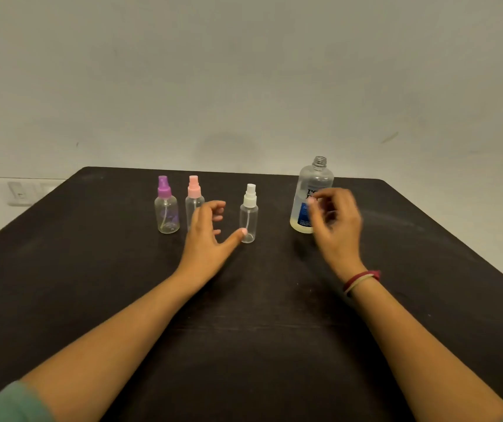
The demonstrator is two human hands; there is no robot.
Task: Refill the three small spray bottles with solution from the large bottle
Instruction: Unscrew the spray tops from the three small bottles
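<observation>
Bottles stand upright on our dark tabletop [274, 315]: the purple-capped spray bottle [167, 213], pink-capped spray bottle [194, 191] and white-capped spray bottle [249, 208], with the uncapped large bottle [315, 182] to their right. Our left hand [207, 239] is spread wide, its thumb at the white-capped spray bottle's base. Our right hand [337, 229], blurred before the large bottle, has curled fingers; we cannot tell what it holds.

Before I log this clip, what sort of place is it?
Probably a plain indoor room: a dark table against a bare pale wall, with a switch plate low at left.
</observation>
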